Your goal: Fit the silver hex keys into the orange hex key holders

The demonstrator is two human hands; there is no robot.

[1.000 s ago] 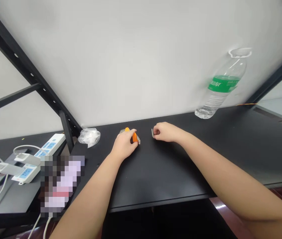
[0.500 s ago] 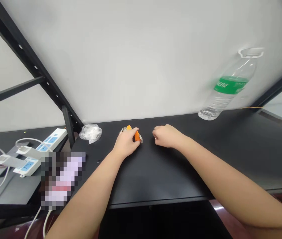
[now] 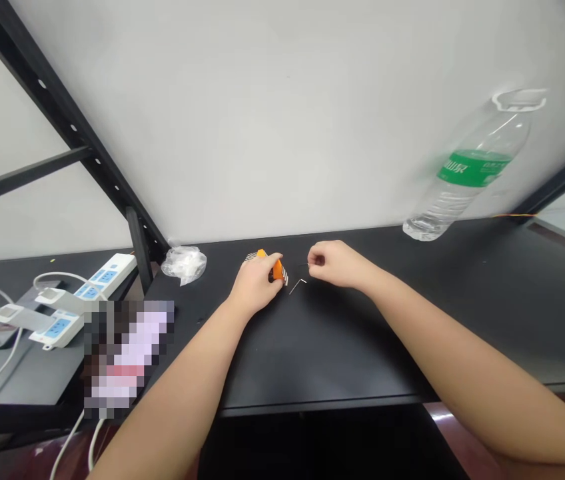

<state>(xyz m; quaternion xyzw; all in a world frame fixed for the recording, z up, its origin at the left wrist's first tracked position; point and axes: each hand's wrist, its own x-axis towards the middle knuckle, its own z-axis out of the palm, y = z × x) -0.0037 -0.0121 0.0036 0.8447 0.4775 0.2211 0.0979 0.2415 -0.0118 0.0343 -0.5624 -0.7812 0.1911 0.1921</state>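
Orange-handled tool (image 3: 278, 270) gripped in left hand (image 3: 255, 283); right hand (image 3: 335, 264) pinched, just above one thin wire (image 3: 297, 287).

Your left hand (image 3: 255, 283) curls closed, knuckles up, while your right hand (image 3: 337, 264) sits just beside it, fingertips (image 3: 314, 256) pinched together. Your left forearm (image 3: 177, 380) and right forearm (image 3: 442, 333) angle inward from the lower corners.

Glossy orange plastic casing (image 3: 278, 270), a thin bright metal wire (image 3: 297, 287), and a matt black tabletop (image 3: 342, 347); nearby, a smooth clear plastic water bottle (image 3: 462, 193), crinkled clear plastic bag (image 3: 183, 265) and smooth white plastic power strip (image 3: 107, 275).
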